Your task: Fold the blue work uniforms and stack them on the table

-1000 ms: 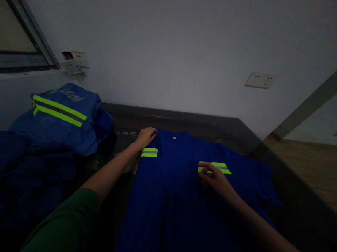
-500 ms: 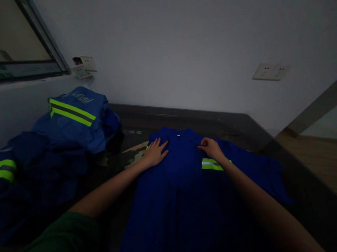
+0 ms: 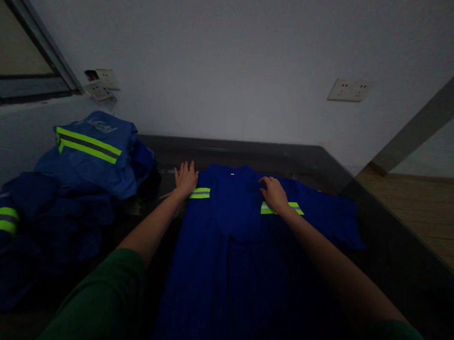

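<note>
Lower down, the blue garment (image 3: pixel 235 209) indistinct in deep shadow.

blue garment (image 3: pixel 234 211) | yellow-green bands (image 3: pixel 200 193) | laid flat, collar (image 3: pixel 246 171) away | on dark table (image 3: pixel 221 145)

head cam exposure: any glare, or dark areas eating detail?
Head view: dim overall; blue garment fades to near-black toward the bottom. Head view: no harsh glare, just faint sheen along the far rim of the table; yellow-green strips stand out.
</note>
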The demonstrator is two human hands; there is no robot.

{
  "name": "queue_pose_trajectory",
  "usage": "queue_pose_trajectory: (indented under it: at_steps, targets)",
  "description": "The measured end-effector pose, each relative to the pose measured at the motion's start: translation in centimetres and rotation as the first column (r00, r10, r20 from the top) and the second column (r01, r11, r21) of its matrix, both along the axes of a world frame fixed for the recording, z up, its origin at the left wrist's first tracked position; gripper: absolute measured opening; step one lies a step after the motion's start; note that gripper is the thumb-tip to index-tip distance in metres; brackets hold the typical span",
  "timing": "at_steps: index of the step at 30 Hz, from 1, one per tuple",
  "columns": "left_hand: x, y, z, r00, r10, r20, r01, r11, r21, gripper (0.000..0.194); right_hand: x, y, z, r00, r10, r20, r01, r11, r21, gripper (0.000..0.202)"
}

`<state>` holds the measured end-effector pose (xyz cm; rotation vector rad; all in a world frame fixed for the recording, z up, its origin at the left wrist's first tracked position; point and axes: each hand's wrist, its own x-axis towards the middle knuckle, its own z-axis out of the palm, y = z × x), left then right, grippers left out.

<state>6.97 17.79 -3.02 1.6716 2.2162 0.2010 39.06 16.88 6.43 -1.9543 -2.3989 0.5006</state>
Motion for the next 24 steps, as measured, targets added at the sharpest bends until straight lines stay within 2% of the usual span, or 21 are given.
queue_pose_trajectory:
  at_steps: [3,7,11,14,16,20,22,24]
  targets:
    - [-2.2,0.3,0.0,0.987,0.075,0.139,-0.074,0.997,-0.012,0.048,-0.6,-0.8,1.4,0.996,0.083,-0.035,-0.081,0.995,0.055,0.022]
    - [-3.8,1.3,-0.3,0.964,0.122,0.235,-0.099,0.989,-0.108,0.028,-2.5,-3.1,3.1,0.977,0.188,-0.102,-0.192,0.981,-0.029,0.019]
    - [-3.5,2.6,-0.7,0.94,0.147,0.307,-0.105,0.983,-0.15,0.017,-4.1,-6.7,4.5,0.934,0.279,-0.226,-0.304,0.949,-0.085,0.016]
    - [-2.7,3.2,-0.9,0.925,0.171,0.339,-0.134,0.982,-0.129,0.005,-4.3,-9.1,4.6,0.91,0.32,-0.266,-0.356,0.929,-0.102,0.018]
    - [-2.2,3.4,-0.8,0.913,0.184,0.363,-0.157,0.982,-0.102,0.007,-4.0,-10.3,3.9,0.905,0.339,-0.257,-0.374,0.922,-0.1,0.017]
    - [-1.4,3.1,-0.4,0.887,0.187,0.422,-0.192,0.981,-0.033,0.025,-3.1,-11.0,2.5,0.894,0.347,-0.284,-0.377,0.925,-0.055,0.019]
    - [-1.2,2.8,0.2,0.883,0.18,0.433,-0.209,0.978,0.019,0.033,-2.7,-10.9,2.5,0.883,0.342,-0.322,-0.38,0.923,-0.061,0.019]
    - [-0.9,2.1,1.5,0.889,0.151,0.432,-0.21,0.973,0.091,0.039,-2.5,-10.9,3.4,0.865,0.343,-0.367,-0.4,0.912,-0.092,0.021]
